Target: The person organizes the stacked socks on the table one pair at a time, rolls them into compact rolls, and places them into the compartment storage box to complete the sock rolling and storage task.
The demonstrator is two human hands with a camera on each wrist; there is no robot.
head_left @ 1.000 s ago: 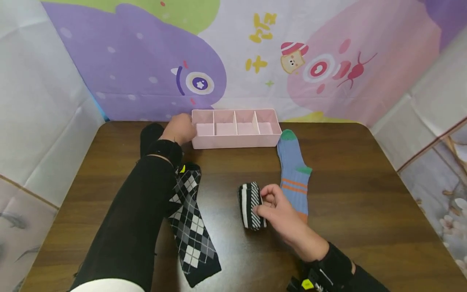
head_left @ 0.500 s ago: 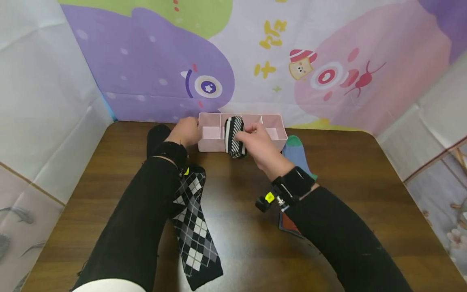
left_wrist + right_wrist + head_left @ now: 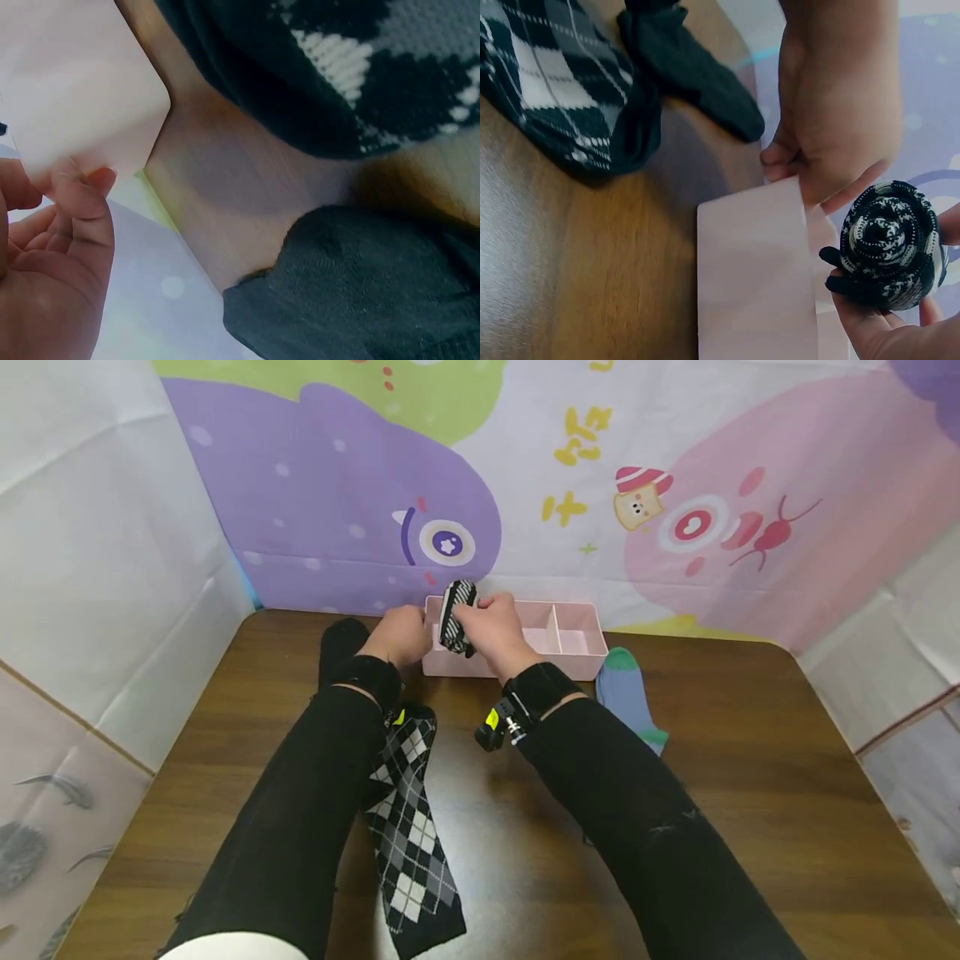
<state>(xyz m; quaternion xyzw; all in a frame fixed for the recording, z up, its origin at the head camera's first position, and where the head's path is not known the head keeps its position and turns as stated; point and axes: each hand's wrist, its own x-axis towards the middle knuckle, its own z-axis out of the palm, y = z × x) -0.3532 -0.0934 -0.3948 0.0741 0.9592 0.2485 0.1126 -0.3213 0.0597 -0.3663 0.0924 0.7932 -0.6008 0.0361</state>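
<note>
Between the thumb and fingers of my right hand [image 3: 491,631] is a rolled-up sock [image 3: 459,617], black and white with diagonal stripes. It hangs over the left part of a pink divided storage box [image 3: 517,667]; its spiral end faces the right wrist view. My left hand [image 3: 401,635] pinches the rim at the box's left end, as the left wrist view shows with the curled hand [image 3: 64,247] at the box wall [image 3: 90,90]. The left compartments are largely hidden behind the sock and right hand.
An argyle sock [image 3: 420,843] lies by my left forearm, with a plain black sock [image 3: 343,643] beyond it. Right of the box lies a blue sock [image 3: 626,693] with green toe and heel, partly under my right arm. A printed cloth [image 3: 562,560] hangs behind the table.
My right hand has carried the rolled sock from the table up and left, over the box's left part. The left hand has stayed at the box's left end.
</note>
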